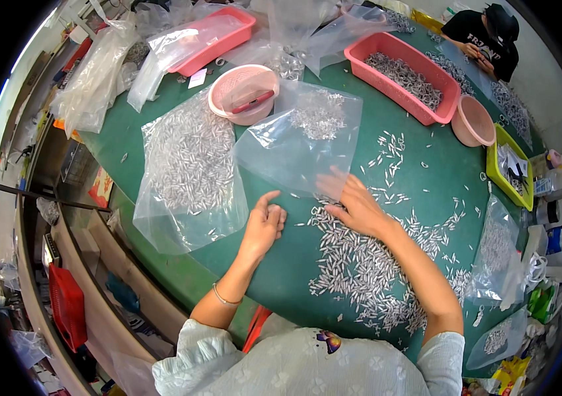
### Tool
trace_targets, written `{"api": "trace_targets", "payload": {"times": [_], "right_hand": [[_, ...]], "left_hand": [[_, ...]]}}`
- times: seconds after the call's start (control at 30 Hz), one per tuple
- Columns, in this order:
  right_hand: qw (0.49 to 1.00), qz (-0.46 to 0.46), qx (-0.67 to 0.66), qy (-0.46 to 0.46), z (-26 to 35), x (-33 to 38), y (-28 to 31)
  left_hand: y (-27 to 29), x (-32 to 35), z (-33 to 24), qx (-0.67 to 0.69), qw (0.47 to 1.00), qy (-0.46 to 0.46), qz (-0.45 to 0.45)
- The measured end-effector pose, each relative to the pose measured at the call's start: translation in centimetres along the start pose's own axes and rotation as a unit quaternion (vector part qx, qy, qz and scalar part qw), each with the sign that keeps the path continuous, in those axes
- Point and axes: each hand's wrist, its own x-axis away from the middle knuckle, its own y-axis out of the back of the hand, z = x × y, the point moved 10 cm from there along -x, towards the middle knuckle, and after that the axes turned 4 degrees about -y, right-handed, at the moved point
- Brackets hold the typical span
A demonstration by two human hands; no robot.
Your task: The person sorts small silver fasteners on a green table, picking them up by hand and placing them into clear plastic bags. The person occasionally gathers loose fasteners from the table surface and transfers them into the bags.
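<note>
My left hand hovers over or rests on the green table, its index finger loosely stretched and the other fingers curled, with nothing visible in it. My right hand lies with fingers spread at the upper edge of a pile of small silvery pointed metal pieces. Its fingertips show through the lower edge of a clear plastic bag, which has a cluster of small silvery parts at its upper part. Left of my hands, a larger clear bag is full of similar pointed pieces.
A pink basket with a red-handled tool stands behind the bags. Farther back are pink trays and a small pink tub. A lime tray and smaller bags line the right. Another person works at the far right.
</note>
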Motion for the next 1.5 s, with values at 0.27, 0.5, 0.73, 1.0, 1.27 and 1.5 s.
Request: {"api": "trace_targets", "payload": {"times": [0.27, 0.5, 0.73, 1.0, 1.27, 1.5], "right_hand": [[0.999, 0.049, 0.013, 0.014, 2.2, 3.4, -1.2], [0.997, 0.041, -0.053, -0.047, 3.2, 8.9, 0.5], [0.993, -0.071, -0.036, -0.082, 3.2, 11.7, 4.0], [0.971, -0.164, 0.104, -0.138, 1.2, 5.8, 2.7], [0.954, -0.209, -0.098, -0.191, 2.1, 10.1, 4.8], [0.963, -0.202, -0.039, -0.175, 4.4, 10.2, 5.4]], "left_hand": [[-2.5, 1.0, 0.2, -0.285, 0.952, -0.067, 0.088], [-6.2, 4.3, 0.3, -0.183, 0.97, -0.057, 0.149], [-4.2, 2.2, -4.0, -0.342, 0.922, -0.184, 0.01], [-6.8, -0.2, -3.9, -0.39, 0.879, -0.27, 0.05], [-8.8, 4.4, 1.2, 0.03, 0.978, 0.124, 0.166], [-12.3, 9.2, 6.2, 0.351, 0.871, 0.3, 0.166]]}}
